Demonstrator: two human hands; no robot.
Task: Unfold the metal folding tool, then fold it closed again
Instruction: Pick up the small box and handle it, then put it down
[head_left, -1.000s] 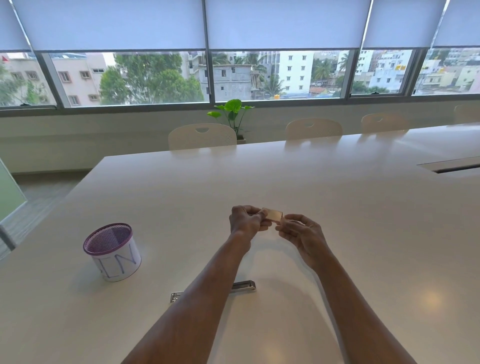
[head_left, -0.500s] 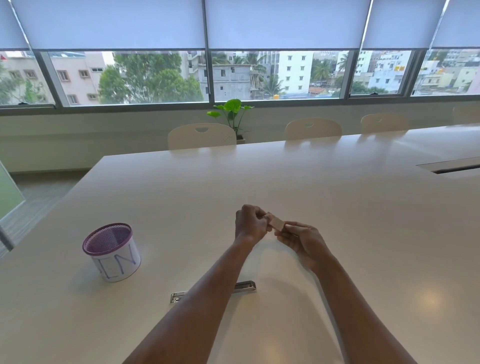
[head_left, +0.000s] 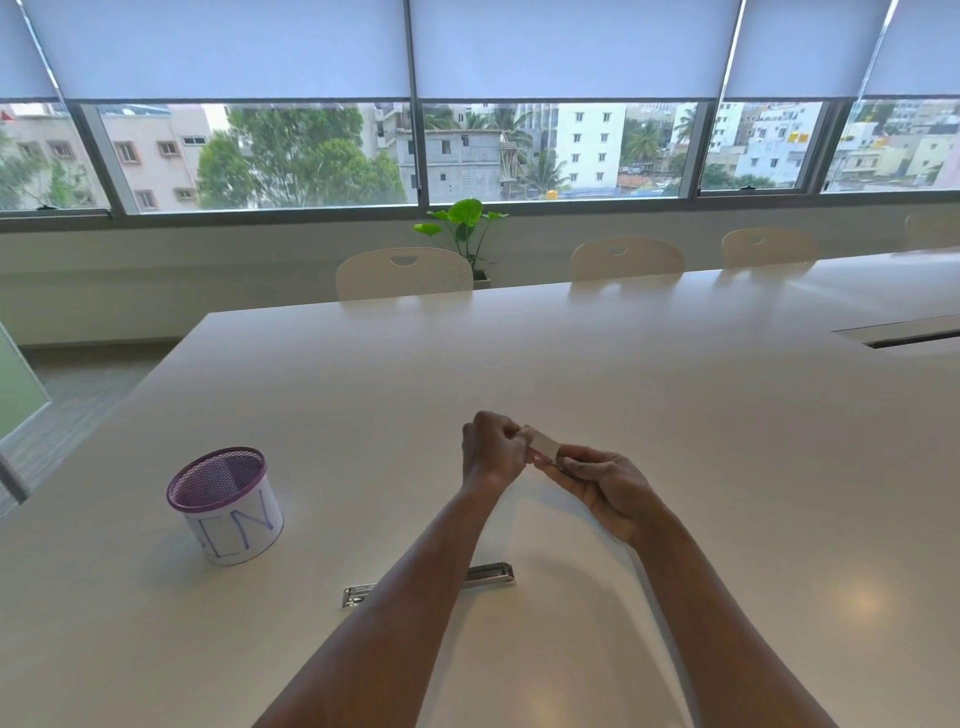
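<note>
Currently both hands pinch the small flat pale metal folding tool (head_left: 546, 446) above the white bench (head_left: 675, 395): left fingers (head_left: 511, 441) grip its far-left end, right fingers (head_left: 571, 462) its near-right end.

Soft daylight comes in under the half-drawn blinds (head_left: 234, 49), bright and even. The glossy bench (head_left: 597, 364) mirrors the chair backs and carries a warm glare spot at lower right. Shadows under the forearms are faint. Window frames bow at the edges; the hands look slightly soft.
</note>
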